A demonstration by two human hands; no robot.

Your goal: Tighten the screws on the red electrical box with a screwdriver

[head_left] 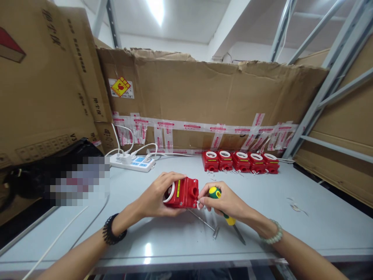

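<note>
My left hand (157, 196) grips a red plastic box (184, 193) with a white ring on its face, tilted on its side just above the grey table (180, 241). My right hand (225, 202) is closed around a screwdriver (225, 214) with a green and yellow handle, its shaft pointing down toward me. The fingertips of that hand pinch something small and white at the box's right end, by a round hole. A thin metal rod (204, 221) lies on the table under the box.
A row of several red boxes (240, 161) stands at the back of the table against taped cardboard (210, 101). A white power strip (132, 162) with cables lies back left, beside a black bag (43, 171). Metal shelving (326, 85) rises on the right.
</note>
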